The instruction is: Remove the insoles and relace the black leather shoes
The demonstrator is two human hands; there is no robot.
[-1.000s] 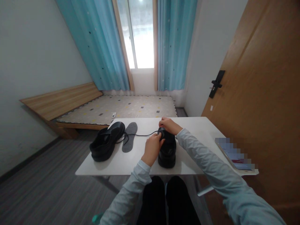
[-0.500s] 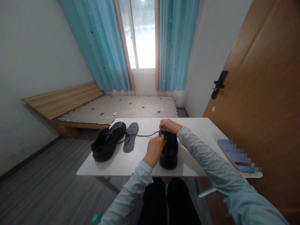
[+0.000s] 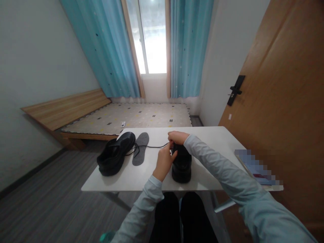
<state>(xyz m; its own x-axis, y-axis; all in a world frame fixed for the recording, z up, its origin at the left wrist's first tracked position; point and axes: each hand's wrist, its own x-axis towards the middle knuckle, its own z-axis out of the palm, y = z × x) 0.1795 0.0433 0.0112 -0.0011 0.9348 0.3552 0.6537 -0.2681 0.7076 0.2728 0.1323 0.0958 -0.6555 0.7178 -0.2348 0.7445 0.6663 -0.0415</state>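
A black shoe (image 3: 181, 168) stands on the white table in front of me, heel toward me. A dark shoelace (image 3: 154, 147) runs left from it across the table. At the shoe's left side, my left hand (image 3: 163, 162) pinches the lace, its thumb sticking out toward the shoe. My right hand (image 3: 177, 137) reaches over the shoe's far end, fingers closed on the lace close to the left fingertips. The fingertips and lace holes are too small to make out. The second black shoe (image 3: 115, 155) rests at the left, beside a grey insole (image 3: 141, 148) crossed by the loose lace end.
The white table (image 3: 152, 179) has a flat, blurred-out item (image 3: 255, 168) at its right edge. Beyond it stands a bed (image 3: 141, 114) with a small white object (image 3: 123, 124) on it. A wooden door (image 3: 280, 111) is at the right, and a curtained window (image 3: 154, 37) behind.
Both hands have shifted slightly left, off the top of the shoe to its left side. My left thumb has lifted away from the other fingers. The other shoe and insole stay put.
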